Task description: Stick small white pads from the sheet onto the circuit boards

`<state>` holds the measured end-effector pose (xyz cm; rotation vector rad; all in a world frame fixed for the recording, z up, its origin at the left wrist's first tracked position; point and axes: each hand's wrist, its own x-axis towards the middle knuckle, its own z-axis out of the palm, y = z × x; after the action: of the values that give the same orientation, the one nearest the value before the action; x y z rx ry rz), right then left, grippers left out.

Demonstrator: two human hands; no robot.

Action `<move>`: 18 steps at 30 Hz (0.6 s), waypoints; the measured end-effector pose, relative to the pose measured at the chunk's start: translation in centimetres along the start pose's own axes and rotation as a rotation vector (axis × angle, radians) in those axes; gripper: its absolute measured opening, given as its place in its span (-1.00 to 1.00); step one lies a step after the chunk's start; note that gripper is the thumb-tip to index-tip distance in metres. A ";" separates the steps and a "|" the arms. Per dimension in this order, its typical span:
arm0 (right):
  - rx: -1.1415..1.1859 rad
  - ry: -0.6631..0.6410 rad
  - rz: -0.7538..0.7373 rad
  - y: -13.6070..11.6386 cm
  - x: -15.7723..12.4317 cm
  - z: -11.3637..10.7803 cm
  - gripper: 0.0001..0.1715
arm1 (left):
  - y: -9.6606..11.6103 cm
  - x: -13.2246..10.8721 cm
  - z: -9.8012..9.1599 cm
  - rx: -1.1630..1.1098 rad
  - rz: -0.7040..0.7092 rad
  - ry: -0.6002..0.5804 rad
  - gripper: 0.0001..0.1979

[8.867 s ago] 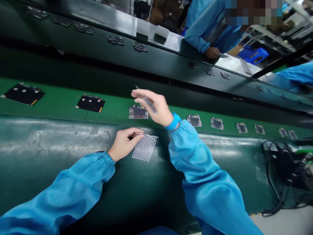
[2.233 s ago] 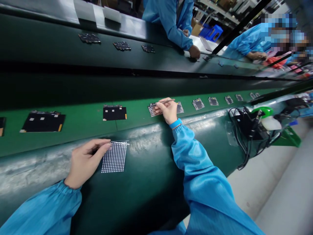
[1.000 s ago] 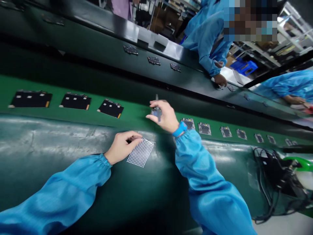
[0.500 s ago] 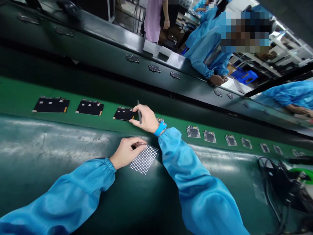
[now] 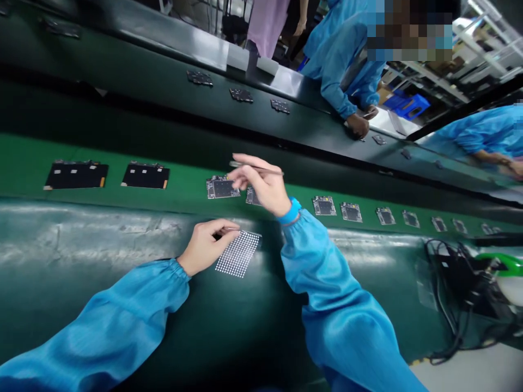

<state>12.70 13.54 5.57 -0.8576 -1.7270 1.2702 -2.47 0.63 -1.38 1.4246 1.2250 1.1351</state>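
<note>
My left hand [image 5: 206,245] pinches the top edge of a sheet of small round white stickers [image 5: 237,255], which slants over the dark green front ledge. My right hand [image 5: 263,182] is closed on slim metal tweezers [image 5: 272,172], held nearly level above the green belt. Just under its fingers lies a grey circuit board [image 5: 223,188]; a second circuit board [image 5: 252,196] is partly hidden by the hand. To the left rest two black-covered boards, the nearer black board [image 5: 145,177] and the farther black board [image 5: 75,177], each bearing small pale squares.
Several more circuit boards [image 5: 324,206] line the belt to the right. Behind, a raised dark shelf carries more boards [image 5: 241,96]. A co-worker's hand [image 5: 357,126] works across from me. Black cables [image 5: 439,294] and a green-topped object [image 5: 498,265] sit at the right.
My right hand has lifted off a black-covered board and moved right, its tweezers turning from upright to level. That black board no longer shows; a grey circuit board lies near that spot.
</note>
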 end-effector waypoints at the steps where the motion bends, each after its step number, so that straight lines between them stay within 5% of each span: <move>1: 0.054 0.035 0.043 -0.1 -1.4 -0.7 -0.48 | 0.0 0.0 0.0 -0.006 -0.010 0.007 -0.85; 10: 0.300 0.230 0.259 0.8 -9.7 -1.2 -0.69 | -0.5 -0.2 -0.3 0.040 -0.045 0.061 -0.81; 14: 0.118 0.237 0.140 0.5 -11.7 -1.3 -0.76 | -0.4 -0.3 -0.5 0.057 -0.049 0.087 -0.83; 18: -0.151 0.091 0.086 0.7 -13.0 -0.6 -0.72 | -0.3 -0.4 -0.7 0.068 -0.049 0.085 -0.81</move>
<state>19.02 2.63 2.24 -1.0722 -1.7458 1.1481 -3.28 0.35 -1.57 1.4010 1.3619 1.1398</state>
